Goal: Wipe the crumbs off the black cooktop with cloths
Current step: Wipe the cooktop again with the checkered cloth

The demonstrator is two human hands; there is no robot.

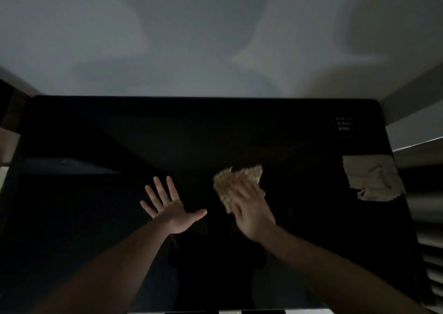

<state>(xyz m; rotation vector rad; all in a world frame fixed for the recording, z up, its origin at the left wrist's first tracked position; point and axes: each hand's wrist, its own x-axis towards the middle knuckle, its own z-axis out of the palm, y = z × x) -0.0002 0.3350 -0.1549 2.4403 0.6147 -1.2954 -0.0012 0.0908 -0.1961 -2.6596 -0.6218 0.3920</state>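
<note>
Waffle-weave cloth [236,182] lying mid-cooktop [96,217], being pressed flat under right hand [251,214], fingers blurred but seemingly extended; left hand [171,207] hovering beside, fingers splayed, holding nothing. Second cloth [374,179] waiting at right edge. Sweeping best with even pressure, overlapping strokes.

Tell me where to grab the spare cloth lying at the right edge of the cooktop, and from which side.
Pinch the spare cloth at the bunched fold near its lower middle, coming down from above. It lies crumpled and mostly flat on the cooktop, so the raised fold likely gives fingers purchase. The right hand presses the other cloth; the left hand, spread and holding nothing, would have to cross over.
</note>
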